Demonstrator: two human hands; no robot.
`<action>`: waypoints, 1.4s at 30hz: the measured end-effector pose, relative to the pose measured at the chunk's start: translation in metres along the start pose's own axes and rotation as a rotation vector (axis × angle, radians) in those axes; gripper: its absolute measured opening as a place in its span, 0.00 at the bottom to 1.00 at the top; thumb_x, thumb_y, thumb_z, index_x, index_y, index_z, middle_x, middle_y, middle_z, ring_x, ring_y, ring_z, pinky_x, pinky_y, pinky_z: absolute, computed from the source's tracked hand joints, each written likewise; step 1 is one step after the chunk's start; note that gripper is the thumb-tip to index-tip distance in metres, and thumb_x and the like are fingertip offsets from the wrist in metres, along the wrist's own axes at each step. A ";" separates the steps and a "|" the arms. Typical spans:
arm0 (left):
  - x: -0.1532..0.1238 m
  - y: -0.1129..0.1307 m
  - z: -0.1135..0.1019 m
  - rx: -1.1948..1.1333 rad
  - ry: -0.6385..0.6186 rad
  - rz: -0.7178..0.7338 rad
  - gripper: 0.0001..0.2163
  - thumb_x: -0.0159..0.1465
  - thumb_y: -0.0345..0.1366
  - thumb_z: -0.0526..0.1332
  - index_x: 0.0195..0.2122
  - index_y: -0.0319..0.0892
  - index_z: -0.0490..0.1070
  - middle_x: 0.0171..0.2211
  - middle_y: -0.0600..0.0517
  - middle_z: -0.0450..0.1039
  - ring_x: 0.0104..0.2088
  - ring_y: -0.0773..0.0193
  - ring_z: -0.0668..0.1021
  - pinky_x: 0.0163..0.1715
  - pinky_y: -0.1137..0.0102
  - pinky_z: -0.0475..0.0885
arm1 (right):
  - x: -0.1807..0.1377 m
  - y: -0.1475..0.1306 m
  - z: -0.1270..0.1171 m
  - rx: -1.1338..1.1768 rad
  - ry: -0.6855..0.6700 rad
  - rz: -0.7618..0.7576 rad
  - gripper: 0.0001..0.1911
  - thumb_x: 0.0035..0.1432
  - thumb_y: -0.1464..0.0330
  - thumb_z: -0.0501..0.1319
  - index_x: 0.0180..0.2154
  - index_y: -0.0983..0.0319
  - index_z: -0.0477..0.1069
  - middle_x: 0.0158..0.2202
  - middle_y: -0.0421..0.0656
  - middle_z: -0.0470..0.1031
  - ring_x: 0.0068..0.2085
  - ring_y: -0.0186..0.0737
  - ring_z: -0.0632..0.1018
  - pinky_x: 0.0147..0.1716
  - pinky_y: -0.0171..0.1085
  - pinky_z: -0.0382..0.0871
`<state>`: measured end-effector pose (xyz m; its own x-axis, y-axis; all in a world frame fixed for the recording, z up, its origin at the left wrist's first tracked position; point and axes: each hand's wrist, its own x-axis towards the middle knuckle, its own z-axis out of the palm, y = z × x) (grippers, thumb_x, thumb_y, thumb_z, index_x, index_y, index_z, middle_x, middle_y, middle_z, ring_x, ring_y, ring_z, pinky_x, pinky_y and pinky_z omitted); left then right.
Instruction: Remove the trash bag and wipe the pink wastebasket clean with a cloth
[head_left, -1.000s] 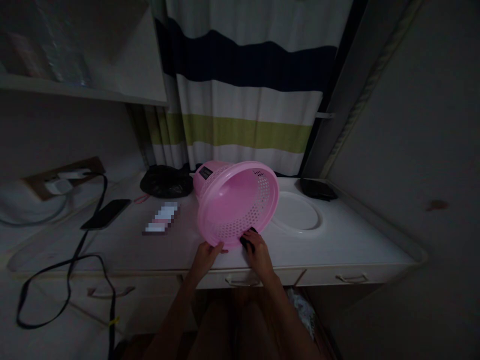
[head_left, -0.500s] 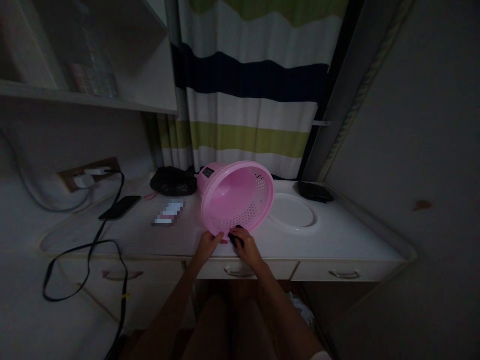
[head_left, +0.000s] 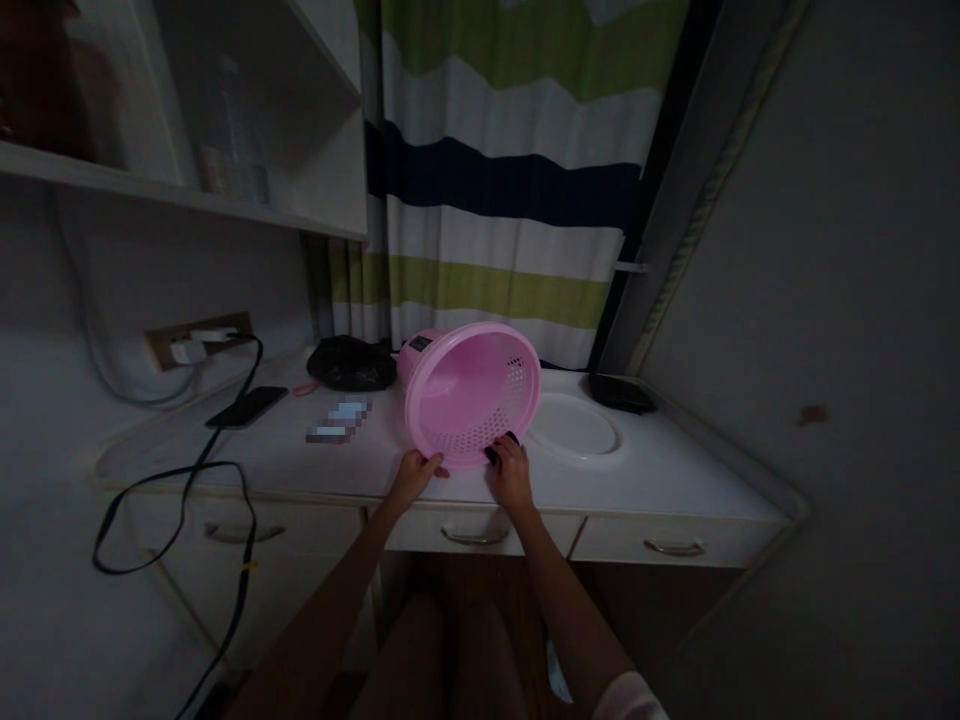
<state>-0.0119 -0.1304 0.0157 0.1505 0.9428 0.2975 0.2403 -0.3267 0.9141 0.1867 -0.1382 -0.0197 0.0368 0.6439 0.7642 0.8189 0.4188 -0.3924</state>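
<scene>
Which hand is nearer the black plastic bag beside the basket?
Left. The left hand, gripping the pink basket, is in front and to the right of the black bag; the right hand, holding a black item, is farther right.

A person's bare left hand [head_left: 412, 478] and bare right hand [head_left: 511, 475] join slender, smooth-lined forearms [head_left: 566, 595], both uncovered at the wrist. At lower right, the end of a pale sleeve [head_left: 630, 699], whitish with a faint pink cast, circles the right upper arm, its plain hem curving in the low light. Two legs [head_left: 487, 660], rounded at the knees, show in deep shadow, too dim to tell whether clothed, while the fingernails are too small to make out
</scene>
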 end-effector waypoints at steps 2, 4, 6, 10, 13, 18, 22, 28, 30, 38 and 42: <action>0.001 -0.002 0.000 -0.010 -0.007 0.009 0.14 0.52 0.38 0.54 0.17 0.36 0.72 0.18 0.48 0.75 0.23 0.62 0.77 0.31 0.69 0.71 | -0.002 -0.002 0.002 -0.042 -0.021 0.023 0.19 0.49 0.79 0.49 0.41 0.64 0.69 0.46 0.50 0.69 0.52 0.46 0.65 0.53 0.59 0.48; 0.002 -0.004 0.001 -0.022 -0.004 0.007 0.14 0.52 0.39 0.54 0.16 0.36 0.71 0.17 0.48 0.75 0.22 0.62 0.77 0.31 0.70 0.71 | -0.003 -0.003 0.002 -0.042 -0.036 -0.010 0.19 0.49 0.79 0.49 0.41 0.65 0.70 0.45 0.51 0.69 0.52 0.45 0.65 0.54 0.57 0.47; 0.003 -0.006 0.003 -0.036 0.005 0.003 0.14 0.52 0.39 0.54 0.16 0.36 0.71 0.17 0.48 0.74 0.22 0.63 0.76 0.30 0.70 0.71 | -0.002 -0.004 0.001 -0.034 -0.054 -0.067 0.18 0.48 0.80 0.50 0.40 0.67 0.70 0.43 0.51 0.70 0.51 0.44 0.66 0.56 0.53 0.49; 0.003 -0.008 0.004 -0.110 0.008 0.009 0.14 0.52 0.39 0.55 0.17 0.35 0.70 0.16 0.47 0.74 0.21 0.63 0.76 0.27 0.71 0.71 | -0.002 -0.008 -0.002 0.049 -0.143 -0.176 0.19 0.48 0.79 0.51 0.42 0.66 0.70 0.44 0.51 0.69 0.49 0.41 0.67 0.53 0.45 0.58; 0.002 -0.008 0.003 -0.161 0.000 -0.011 0.13 0.51 0.39 0.56 0.19 0.34 0.70 0.16 0.46 0.74 0.19 0.62 0.76 0.23 0.71 0.70 | -0.003 -0.009 -0.003 0.128 -0.227 -0.248 0.19 0.51 0.78 0.50 0.45 0.64 0.68 0.46 0.48 0.69 0.49 0.39 0.67 0.51 0.44 0.62; 0.003 -0.007 0.002 -0.160 -0.001 -0.016 0.15 0.53 0.42 0.56 0.22 0.33 0.70 0.16 0.46 0.74 0.20 0.63 0.76 0.23 0.72 0.70 | -0.004 -0.002 0.002 0.132 -0.110 -0.213 0.19 0.51 0.78 0.49 0.44 0.66 0.68 0.45 0.50 0.69 0.49 0.40 0.67 0.51 0.45 0.62; 0.004 -0.007 0.003 -0.203 0.060 -0.017 0.18 0.53 0.48 0.57 0.22 0.35 0.68 0.15 0.49 0.72 0.18 0.66 0.74 0.21 0.73 0.68 | -0.003 0.005 0.006 0.093 0.016 -0.127 0.18 0.49 0.79 0.50 0.42 0.66 0.68 0.45 0.51 0.68 0.51 0.42 0.65 0.51 0.48 0.61; 0.004 -0.007 -0.001 -0.164 0.302 0.078 0.20 0.53 0.53 0.54 0.18 0.38 0.63 0.13 0.56 0.65 0.17 0.71 0.68 0.20 0.76 0.63 | -0.003 0.002 0.005 0.090 -0.019 -0.106 0.20 0.47 0.80 0.50 0.42 0.66 0.69 0.44 0.51 0.69 0.51 0.43 0.65 0.52 0.48 0.60; 0.006 -0.009 -0.001 -0.132 0.307 0.076 0.20 0.53 0.53 0.54 0.19 0.38 0.64 0.14 0.56 0.65 0.18 0.70 0.69 0.20 0.75 0.63 | -0.003 0.001 0.005 0.097 -0.040 -0.117 0.20 0.47 0.81 0.50 0.42 0.64 0.69 0.45 0.50 0.69 0.51 0.42 0.66 0.52 0.48 0.60; 0.015 -0.011 0.009 -0.163 -0.029 -0.034 0.16 0.49 0.46 0.61 0.28 0.35 0.72 0.23 0.48 0.76 0.24 0.61 0.77 0.24 0.71 0.71 | -0.003 -0.004 0.007 0.176 -0.157 -0.177 0.20 0.50 0.79 0.50 0.45 0.64 0.68 0.45 0.50 0.70 0.50 0.40 0.68 0.51 0.46 0.61; 0.014 -0.013 0.007 -0.203 -0.059 -0.038 0.16 0.50 0.45 0.61 0.30 0.36 0.72 0.27 0.48 0.77 0.28 0.59 0.78 0.29 0.69 0.72 | 0.003 0.000 -0.001 0.092 -0.212 -0.166 0.20 0.50 0.78 0.51 0.46 0.61 0.67 0.48 0.49 0.69 0.52 0.42 0.66 0.55 0.55 0.51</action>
<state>-0.0062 -0.1137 0.0057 0.2027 0.9467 0.2501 0.0498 -0.2651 0.9629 0.1873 -0.1367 -0.0173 -0.2224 0.6771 0.7015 0.7477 0.5802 -0.3230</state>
